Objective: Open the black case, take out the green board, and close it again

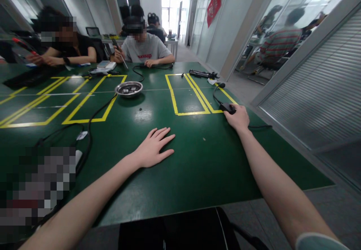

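My left hand (153,148) lies palm down on the green table (203,178), its fingers spread and nothing in them. Farther right, my right hand (239,119) grips the base of what looks like a black gooseneck microphone (227,108). Its thin neck bends up and away to a small round head (222,85). A black cable (261,126) runs from beside that hand toward the table's right edge. My right fingertips are partly hidden behind the hand and base.
Yellow tape (193,113) marks rectangles on the table. A metal bowl (129,89) holds small metal pieces. A folded black tripod (203,73) lies at the far right, and a black cable (90,129) crosses the left. Two people sit opposite; a glass partition (318,88) stands right.
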Tool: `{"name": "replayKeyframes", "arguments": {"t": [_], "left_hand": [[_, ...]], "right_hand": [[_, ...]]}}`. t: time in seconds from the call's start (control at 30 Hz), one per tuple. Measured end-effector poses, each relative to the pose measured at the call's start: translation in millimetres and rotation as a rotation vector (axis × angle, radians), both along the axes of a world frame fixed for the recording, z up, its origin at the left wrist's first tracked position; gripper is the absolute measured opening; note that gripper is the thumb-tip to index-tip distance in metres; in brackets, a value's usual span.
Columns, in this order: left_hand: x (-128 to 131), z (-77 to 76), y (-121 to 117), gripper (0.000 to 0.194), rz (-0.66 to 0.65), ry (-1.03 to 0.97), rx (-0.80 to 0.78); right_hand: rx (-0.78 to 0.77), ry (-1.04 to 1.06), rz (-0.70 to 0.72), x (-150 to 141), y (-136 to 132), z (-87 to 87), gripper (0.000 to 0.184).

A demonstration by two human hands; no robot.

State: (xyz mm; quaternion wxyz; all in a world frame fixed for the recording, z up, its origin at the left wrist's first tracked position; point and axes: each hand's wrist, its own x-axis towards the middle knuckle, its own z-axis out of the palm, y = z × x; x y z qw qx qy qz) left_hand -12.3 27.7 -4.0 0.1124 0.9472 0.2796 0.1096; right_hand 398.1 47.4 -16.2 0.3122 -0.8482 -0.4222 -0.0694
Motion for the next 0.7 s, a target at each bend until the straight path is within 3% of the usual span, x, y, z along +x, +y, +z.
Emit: {"name": "replayKeyframes", "arguments": {"t": [0.13, 0.33, 0.57, 0.7], "left_hand": [[0, 1.2, -1, 0.058, 0.002, 0.009, -0.001], [2, 4.2, -3, 0.059, 0.011, 0.034, -0.011], [5, 7.6, -3, 0.06, 0.016, 0.06, -0.015], [4, 6.0, -2, 0.061, 0.019, 0.074, -0.009]], "right_hand": [[0.076, 0.068, -0.025, 8, 5, -5.9, 0.044], [0.126, 0.104, -0.077, 16, 10, -12.1, 0.053], [0.029, 0.079, -0.116, 9, 8, -7.3, 0.052], [0.058, 0.039, -0.063, 6, 6, -5.6, 0.063]]}}
